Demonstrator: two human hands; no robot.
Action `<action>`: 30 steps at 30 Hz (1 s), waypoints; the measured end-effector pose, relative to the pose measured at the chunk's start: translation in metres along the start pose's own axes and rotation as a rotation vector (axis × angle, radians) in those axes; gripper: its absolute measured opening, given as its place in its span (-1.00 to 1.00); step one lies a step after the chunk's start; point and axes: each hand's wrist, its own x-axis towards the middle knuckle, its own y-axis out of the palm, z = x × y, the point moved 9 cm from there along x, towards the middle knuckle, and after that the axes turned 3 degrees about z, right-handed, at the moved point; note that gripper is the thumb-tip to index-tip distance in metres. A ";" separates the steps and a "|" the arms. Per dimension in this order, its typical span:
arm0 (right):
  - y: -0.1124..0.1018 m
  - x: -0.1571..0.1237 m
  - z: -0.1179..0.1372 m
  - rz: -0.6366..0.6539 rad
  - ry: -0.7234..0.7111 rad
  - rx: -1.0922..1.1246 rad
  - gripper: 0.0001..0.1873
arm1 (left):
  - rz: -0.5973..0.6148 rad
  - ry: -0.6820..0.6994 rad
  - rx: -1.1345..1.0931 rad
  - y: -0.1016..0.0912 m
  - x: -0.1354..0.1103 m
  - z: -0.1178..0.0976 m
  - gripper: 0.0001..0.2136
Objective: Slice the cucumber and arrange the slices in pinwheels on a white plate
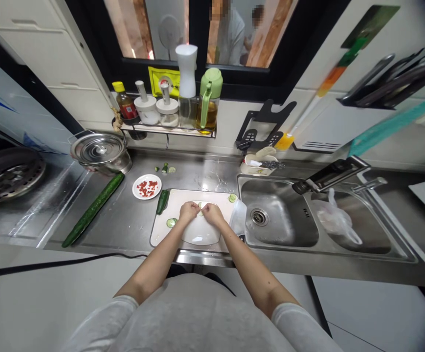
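Note:
My left hand [189,211] and my right hand [212,214] meet over a white plate [200,235], fingers pinched together. Between the fingertips is a pale green cucumber slice [201,209], held by both hands. The plate rests on a light cutting board [161,233]. Small groups of cucumber slices lie on the board, one pile [171,223] by my left wrist and another pile [232,198] at the upper right. A cut piece of cucumber [163,202] sits at the board's left edge. The wide blade of a kitchen knife [238,217] lies at its right edge.
Left of the board are a small plate of chopped red pieces [146,187], a long whole cucumber [94,210] and a lidded steel pot [102,152]. A sink [281,215] lies to the right, with a plastic bag [335,220] in its second basin. Bottles stand on a rack [168,129].

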 end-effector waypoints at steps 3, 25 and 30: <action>0.000 -0.001 0.001 -0.003 0.033 -0.042 -0.81 | -0.068 0.050 0.216 -0.007 -0.005 -0.011 -0.90; 0.000 -0.010 0.008 0.070 0.151 -0.159 -0.77 | -0.104 0.266 0.721 -0.001 -0.031 -0.040 -0.80; -0.002 -0.010 0.009 0.074 0.162 -0.173 -0.75 | -0.102 0.259 0.719 0.000 -0.030 -0.040 -0.79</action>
